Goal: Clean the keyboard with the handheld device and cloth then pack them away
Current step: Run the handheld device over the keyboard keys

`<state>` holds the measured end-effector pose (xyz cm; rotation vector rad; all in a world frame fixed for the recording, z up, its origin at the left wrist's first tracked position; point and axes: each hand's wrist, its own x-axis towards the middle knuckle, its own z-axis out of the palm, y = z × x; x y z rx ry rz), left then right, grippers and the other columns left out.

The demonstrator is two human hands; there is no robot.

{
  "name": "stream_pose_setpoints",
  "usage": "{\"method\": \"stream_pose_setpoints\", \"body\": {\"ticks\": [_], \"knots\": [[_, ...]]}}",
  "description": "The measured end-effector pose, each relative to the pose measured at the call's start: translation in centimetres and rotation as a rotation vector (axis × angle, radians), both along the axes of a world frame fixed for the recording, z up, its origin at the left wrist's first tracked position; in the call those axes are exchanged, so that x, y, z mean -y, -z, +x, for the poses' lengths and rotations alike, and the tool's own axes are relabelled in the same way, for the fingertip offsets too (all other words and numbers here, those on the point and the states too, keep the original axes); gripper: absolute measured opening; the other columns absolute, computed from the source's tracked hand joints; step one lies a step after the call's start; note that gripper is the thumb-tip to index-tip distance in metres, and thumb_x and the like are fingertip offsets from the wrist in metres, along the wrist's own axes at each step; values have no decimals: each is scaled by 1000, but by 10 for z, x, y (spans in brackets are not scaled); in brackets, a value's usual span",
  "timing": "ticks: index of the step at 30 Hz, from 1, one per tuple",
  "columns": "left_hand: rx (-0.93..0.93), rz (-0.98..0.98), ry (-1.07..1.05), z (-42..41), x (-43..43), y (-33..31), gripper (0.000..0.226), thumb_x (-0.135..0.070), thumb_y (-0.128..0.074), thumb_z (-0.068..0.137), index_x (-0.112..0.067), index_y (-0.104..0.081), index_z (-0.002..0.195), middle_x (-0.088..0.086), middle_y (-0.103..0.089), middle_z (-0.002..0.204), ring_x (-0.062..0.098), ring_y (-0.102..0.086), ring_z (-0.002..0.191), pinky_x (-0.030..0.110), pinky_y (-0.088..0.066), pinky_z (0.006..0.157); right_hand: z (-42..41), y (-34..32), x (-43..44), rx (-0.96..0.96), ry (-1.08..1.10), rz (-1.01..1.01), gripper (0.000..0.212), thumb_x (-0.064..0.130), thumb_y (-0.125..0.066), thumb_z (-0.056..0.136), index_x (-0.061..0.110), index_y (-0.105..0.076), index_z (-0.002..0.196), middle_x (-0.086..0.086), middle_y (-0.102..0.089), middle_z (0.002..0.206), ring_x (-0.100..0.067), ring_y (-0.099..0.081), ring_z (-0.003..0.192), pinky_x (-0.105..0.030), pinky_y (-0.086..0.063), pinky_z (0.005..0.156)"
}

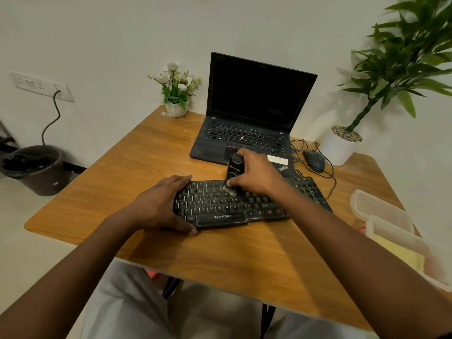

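Black keyboard [244,204] lies mid-table [146,155], its left end held between the left hand's [159,204] fingers and thumb. The right hand [256,174] grips the handheld device [235,171], tip down on the upper key rows. Slow passes along each row, with the keyboard pinned, should work best. At the right edge, 1 clear box [391,232] holds something yellow, probably the cloth [403,259]; its lid [381,206] lies just behind.

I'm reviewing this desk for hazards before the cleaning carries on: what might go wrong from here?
1. The right hand grips the handheld device just in front of the open laptop; a forward stroke might knock its front edge.
2. The left hand holds the keyboard only at its left end, so the right end may swing toward the mouse.
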<state>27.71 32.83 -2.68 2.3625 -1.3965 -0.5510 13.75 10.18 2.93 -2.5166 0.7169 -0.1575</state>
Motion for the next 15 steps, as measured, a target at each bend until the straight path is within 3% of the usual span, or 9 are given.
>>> {"method": "stream_pose_setpoints", "body": {"ticks": [5,11,15], "knots": [[4,-12,6,0,0,0,150,-78,-89,48,-32,-10,167,-12,-18,169,13,-21,152,36,-29,120,-24,-3,32,-35,119,-21,70,22,-90,78,18,-52,136,-5,-67,122,-21,-66,106,-34,-60,83],[12,-7,1,-2,0,-2,148,-74,-90,51,-32,-8,167,-11,-17,170,14,-20,153,34,-28,119,-33,-3,50,18,225,-190,66,23,-90,79,16,-53,133,-4,-69,110,-19,-66,93,-25,-51,65],[8,-1,-2,-3,0,-3,148,-75,-90,51,-34,-7,166,-11,-17,170,14,-21,152,34,-28,118,-21,3,45,52,208,-162,63,23,-89,80,16,-53,131,-2,-69,107,-15,-63,84,-20,-45,56]]}}
